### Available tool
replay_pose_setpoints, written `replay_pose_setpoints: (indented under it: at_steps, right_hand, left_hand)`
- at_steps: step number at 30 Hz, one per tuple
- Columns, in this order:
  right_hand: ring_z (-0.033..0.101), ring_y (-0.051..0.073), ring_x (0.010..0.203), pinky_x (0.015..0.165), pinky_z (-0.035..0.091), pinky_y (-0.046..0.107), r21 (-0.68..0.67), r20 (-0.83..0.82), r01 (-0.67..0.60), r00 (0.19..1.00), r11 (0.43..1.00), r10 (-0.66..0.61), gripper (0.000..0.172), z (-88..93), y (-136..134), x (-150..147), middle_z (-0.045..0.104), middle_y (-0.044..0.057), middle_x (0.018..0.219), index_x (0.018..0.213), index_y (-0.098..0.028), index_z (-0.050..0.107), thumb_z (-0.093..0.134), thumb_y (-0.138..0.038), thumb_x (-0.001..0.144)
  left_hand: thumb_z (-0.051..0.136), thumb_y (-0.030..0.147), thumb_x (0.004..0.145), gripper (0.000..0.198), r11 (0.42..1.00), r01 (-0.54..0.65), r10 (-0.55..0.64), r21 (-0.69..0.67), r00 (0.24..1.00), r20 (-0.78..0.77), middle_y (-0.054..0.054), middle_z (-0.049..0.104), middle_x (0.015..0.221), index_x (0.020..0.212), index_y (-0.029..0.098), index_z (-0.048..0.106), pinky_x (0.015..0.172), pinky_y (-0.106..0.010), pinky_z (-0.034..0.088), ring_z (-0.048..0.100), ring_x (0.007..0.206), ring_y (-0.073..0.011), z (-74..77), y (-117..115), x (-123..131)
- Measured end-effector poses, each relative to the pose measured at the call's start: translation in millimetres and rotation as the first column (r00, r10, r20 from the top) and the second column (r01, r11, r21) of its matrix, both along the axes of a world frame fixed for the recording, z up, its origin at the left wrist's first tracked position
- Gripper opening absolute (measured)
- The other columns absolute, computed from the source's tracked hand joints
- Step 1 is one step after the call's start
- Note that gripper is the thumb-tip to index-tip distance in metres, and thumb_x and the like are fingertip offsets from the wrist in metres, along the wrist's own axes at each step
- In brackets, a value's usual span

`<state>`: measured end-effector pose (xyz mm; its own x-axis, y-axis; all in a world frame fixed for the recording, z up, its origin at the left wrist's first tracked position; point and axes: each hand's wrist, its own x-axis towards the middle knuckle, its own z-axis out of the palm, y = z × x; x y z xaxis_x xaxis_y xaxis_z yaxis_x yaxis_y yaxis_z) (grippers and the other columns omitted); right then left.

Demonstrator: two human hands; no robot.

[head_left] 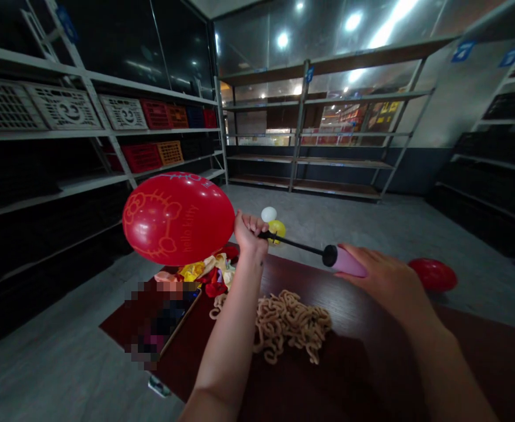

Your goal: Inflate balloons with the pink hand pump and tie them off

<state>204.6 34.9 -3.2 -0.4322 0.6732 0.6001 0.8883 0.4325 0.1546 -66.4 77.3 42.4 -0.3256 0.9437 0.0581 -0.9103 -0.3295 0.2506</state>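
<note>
A red balloon [178,218] with a Hello Kitty print is inflated and sits at the end of a hand pump [297,244], which has a black rod and a pink barrel. My left hand [251,231] is closed around the balloon's neck and the pump's tip. My right hand [372,266] grips the pink barrel from above. Below my arms, a tangled heap of tan cord [288,325] lies on the dark wooden table [349,299]. A jumble of limp, multicoloured balloons [207,272] lies just beyond my left forearm.
A pixelated flat device [163,316] lies at the table's left edge. A red balloon [433,275] and yellow [277,231] and white [268,214] balloons rest on the grey floor beyond the table. Metal shelves [305,140] with crates surround the floor.
</note>
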Motion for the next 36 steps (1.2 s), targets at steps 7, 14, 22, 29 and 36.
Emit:
replay_pose_setpoints:
  at_steps: [7,14,22,29,36]
  right_hand:
    - [0.067,0.031,0.094,0.078,0.050,0.046,0.027,-0.015,-0.004,1.000,1.000,0.004,0.053,12.7,-11,-6,0.070,0.011,0.112,0.132,-0.023,0.055,0.054,-0.054,0.089]
    - [0.065,0.028,0.086,0.074,0.047,0.041,0.101,0.005,0.018,1.000,0.995,-0.018,0.051,25.2,-19,-6,0.071,0.012,0.104,0.126,-0.021,0.056,0.053,-0.055,0.089]
    - [0.063,0.026,0.086,0.072,0.042,0.037,0.075,0.010,0.003,1.000,0.997,-0.004,0.047,30.2,-28,-35,0.070,0.012,0.105,0.124,-0.020,0.055,0.053,-0.052,0.090]
    - [0.063,0.025,0.078,0.063,0.035,0.033,0.032,0.025,0.096,0.995,0.995,-0.097,0.044,30.7,-36,-55,0.071,0.010,0.093,0.121,-0.021,0.056,0.059,-0.050,0.088]
    - [0.066,0.024,0.085,0.068,0.040,0.033,-0.056,-0.057,0.068,0.996,0.996,-0.071,0.055,15.6,-23,-56,0.072,0.006,0.106,0.130,-0.026,0.054,0.069,-0.047,0.081]
  left_hand:
    - [0.039,0.031,0.099,0.053,0.997,-0.065,0.067,0.044,0.996,-0.054,0.007,0.020,0.039,0.052,0.018,0.018,0.040,-0.022,0.022,0.020,0.032,-0.0055,18.3,-18,-8]
    - [0.038,0.035,0.101,0.058,0.975,-0.165,0.178,0.146,0.981,-0.074,0.006,0.018,0.039,0.050,0.018,0.016,0.037,-0.022,0.020,0.018,0.031,-0.0055,31.9,-33,9]
    - [0.038,0.045,0.100,0.061,0.988,-0.064,0.093,0.139,0.973,-0.211,0.006,0.017,0.039,0.050,0.019,0.016,0.036,-0.023,0.020,0.018,0.032,-0.0059,25.1,-41,56]
    - [0.043,0.054,0.096,0.064,0.990,0.060,-0.028,0.130,0.971,-0.239,0.006,0.019,0.040,0.048,0.019,0.018,0.036,-0.023,0.020,0.018,0.032,-0.0054,9.1,-32,71]
    - [0.036,0.035,0.102,0.057,0.997,0.062,-0.054,0.036,0.980,-0.190,0.007,0.017,0.040,0.051,0.019,0.018,0.037,-0.023,0.021,0.017,0.032,-0.0058,-3.6,-9,51]
